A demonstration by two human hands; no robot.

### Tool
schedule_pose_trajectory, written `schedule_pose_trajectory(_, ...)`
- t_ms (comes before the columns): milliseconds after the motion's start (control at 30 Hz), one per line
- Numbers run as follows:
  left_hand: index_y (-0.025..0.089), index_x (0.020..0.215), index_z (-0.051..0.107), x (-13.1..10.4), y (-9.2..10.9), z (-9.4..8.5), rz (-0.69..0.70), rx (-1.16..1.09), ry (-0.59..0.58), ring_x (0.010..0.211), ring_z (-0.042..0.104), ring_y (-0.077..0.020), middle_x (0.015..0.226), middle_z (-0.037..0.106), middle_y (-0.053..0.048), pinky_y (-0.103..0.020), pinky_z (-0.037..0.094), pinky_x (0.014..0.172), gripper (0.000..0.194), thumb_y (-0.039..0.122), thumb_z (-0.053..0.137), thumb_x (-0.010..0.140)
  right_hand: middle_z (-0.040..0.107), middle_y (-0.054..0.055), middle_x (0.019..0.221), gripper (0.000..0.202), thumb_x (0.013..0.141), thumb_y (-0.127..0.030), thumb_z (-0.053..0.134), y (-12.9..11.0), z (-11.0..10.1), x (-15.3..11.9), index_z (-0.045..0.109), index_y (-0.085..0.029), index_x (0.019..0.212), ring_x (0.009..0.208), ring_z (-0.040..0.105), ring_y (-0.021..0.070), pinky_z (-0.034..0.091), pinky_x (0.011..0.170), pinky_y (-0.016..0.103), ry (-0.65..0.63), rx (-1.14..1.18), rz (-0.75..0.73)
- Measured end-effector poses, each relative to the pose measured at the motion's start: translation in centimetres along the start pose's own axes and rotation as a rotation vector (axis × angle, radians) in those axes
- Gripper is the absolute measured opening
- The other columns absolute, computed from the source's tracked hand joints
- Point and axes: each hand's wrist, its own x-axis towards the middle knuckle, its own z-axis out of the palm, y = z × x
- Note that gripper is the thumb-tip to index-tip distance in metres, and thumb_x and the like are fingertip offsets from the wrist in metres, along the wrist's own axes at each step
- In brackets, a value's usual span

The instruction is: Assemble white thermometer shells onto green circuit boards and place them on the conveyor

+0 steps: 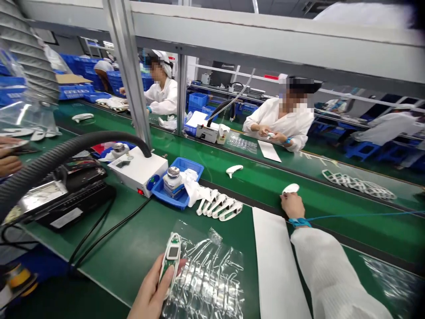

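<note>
My left hand [156,285] is closed around a white plastic device shell with a green circuit board and a small dark screen [172,252], tilted upright over clear plastic film. My right hand [292,204] reaches out to the green conveyor belt [259,188], its fingers at a white plastic housing [291,188]; the hand partly covers that piece. A blue wrist strap [299,222] with a cord circles my right wrist. Crinkled clear plastic packing [212,279] lies beside my left hand. To its right is a long white sheet [275,261].
A row of white shells [221,204] lies by a blue tray [195,166]. Another white housing [234,170] rests on the belt. A white box [139,170] with a black hose [83,141] stands left. Co-workers [282,115] sit across the belt.
</note>
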Motion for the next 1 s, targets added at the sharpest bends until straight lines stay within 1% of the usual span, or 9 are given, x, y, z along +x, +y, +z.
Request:
schedule_pose_trajectory(100, 0.024, 0.128, 0.050, 0.5, 0.6, 0.2, 0.001, -0.276, 0.046, 0.121, 0.055, -0.0312, 0.130, 0.060, -0.011, -0.040, 0.045, 0.101, 0.056, 0.053, 0.062, 0.082, 0.063, 0.025, 0.096, 0.018, 0.080, -0.015, 0.051, -0.7, -0.1, 0.5, 0.068, -0.010, 0.074, 0.091, 0.062, 0.0363, 0.044, 0.075, 0.045, 0.019, 0.052, -0.014)
schedule_pose_trajectory(200, 0.026, 0.125, 0.049, 0.2, 1.0, 0.0, 0.005, -0.352, 0.097, 0.103, 0.064, -0.0272, 0.119, 0.066, -0.009, -0.037, 0.049, 0.090, 0.052, 0.048, 0.065, 0.082, 0.064, 0.021, 0.088, 0.022, 0.085, -0.022, 0.045, -2.6, -1.4, -0.5, 0.064, -0.011, 0.080, 0.087, 0.062, 0.0326, 0.045, 0.074, 0.044, 0.092, 0.158, -0.035)
schedule_pose_trajectory(333, 0.025, 0.114, 0.056, -1.3, 1.5, -0.7, 0.080, -0.232, 0.093, 0.066, 0.053, -0.0139, 0.077, 0.063, 0.001, -0.026, 0.046, 0.073, 0.043, 0.053, 0.063, 0.082, 0.061, 0.007, 0.069, 0.028, 0.092, -0.041, 0.043, -7.2, -4.8, -6.0, 0.056, -0.018, 0.084, 0.065, 0.060, 0.0216, 0.047, 0.061, 0.033, 0.083, 0.416, -0.141)
schedule_pose_trajectory(433, 0.023, 0.097, 0.060, -2.4, 1.7, -0.9, 0.077, -0.213, 0.041, 0.060, 0.044, -0.0107, 0.068, 0.055, 0.004, -0.022, 0.042, 0.065, 0.034, 0.052, 0.066, 0.081, 0.057, 0.002, 0.072, 0.026, 0.089, -0.045, 0.052, -12.1, -7.9, -13.3, 0.054, -0.022, 0.076, 0.062, 0.054, 0.0171, 0.044, 0.057, 0.028, -0.059, 0.579, -0.339)
schedule_pose_trajectory(567, 0.019, 0.076, 0.055, -3.5, 0.9, -1.0, 0.080, -0.243, -0.013, 0.058, 0.044, -0.0098, 0.066, 0.054, 0.003, -0.022, 0.038, 0.056, 0.033, 0.046, 0.074, 0.075, 0.056, 0.004, 0.084, 0.013, 0.091, -0.020, 0.040, -18.2, -10.8, -22.8, 0.052, -0.023, 0.087, 0.077, 0.053, 0.0189, 0.042, 0.065, 0.030, -0.560, 0.894, -0.860)
schedule_pose_trajectory(633, 0.017, 0.078, 0.057, -4.2, 0.2, -1.2, 0.083, -0.254, -0.024, 0.059, 0.045, -0.0097, 0.072, 0.058, 0.000, -0.021, 0.035, 0.050, 0.036, 0.047, 0.076, 0.072, 0.052, 0.002, 0.080, 0.017, 0.088, -0.013, 0.034, -20.3, -10.9, -26.0, 0.048, -0.023, 0.086, 0.072, 0.049, 0.0175, 0.040, 0.064, 0.030, -0.723, 0.890, -1.004)
schedule_pose_trajectory(700, 0.015, 0.080, 0.060, -5.0, -0.5, -1.6, 0.092, -0.233, -0.067, 0.058, 0.044, -0.0094, 0.072, 0.058, -0.001, -0.020, 0.031, 0.048, 0.038, 0.049, 0.077, 0.070, 0.048, 0.001, 0.077, 0.018, 0.083, -0.008, 0.032, -21.7, -10.2, -28.0, 0.043, -0.022, 0.085, 0.069, 0.045, 0.0166, 0.037, 0.062, 0.030, -0.769, 0.824, -1.101)
schedule_pose_trajectory(867, 0.013, 0.072, 0.062, -6.5, -2.2, -2.4, 0.100, -0.070, -0.111, 0.049, 0.035, -0.0070, 0.054, 0.047, 0.005, -0.021, 0.027, 0.047, 0.040, 0.046, 0.082, 0.061, 0.045, 0.002, 0.077, 0.021, 0.080, -0.004, 0.030, -23.2, -8.0, -30.8, 0.039, -0.022, 0.085, 0.069, 0.041, 0.0176, 0.037, 0.063, 0.030, -0.659, 0.706, -1.199)
schedule_pose_trajectory(1000, 0.016, 0.067, 0.058, -6.8, -3.1, -2.6, 0.109, 0.020, 0.012, 0.049, 0.033, -0.0082, 0.054, 0.044, 0.006, -0.022, 0.027, 0.046, 0.032, 0.039, 0.078, 0.060, 0.050, 0.003, 0.082, 0.021, 0.084, -0.005, 0.032, -23.8, -7.5, -32.8, 0.042, -0.023, 0.087, 0.073, 0.046, 0.0182, 0.041, 0.066, 0.030, -0.654, 0.760, -1.097)
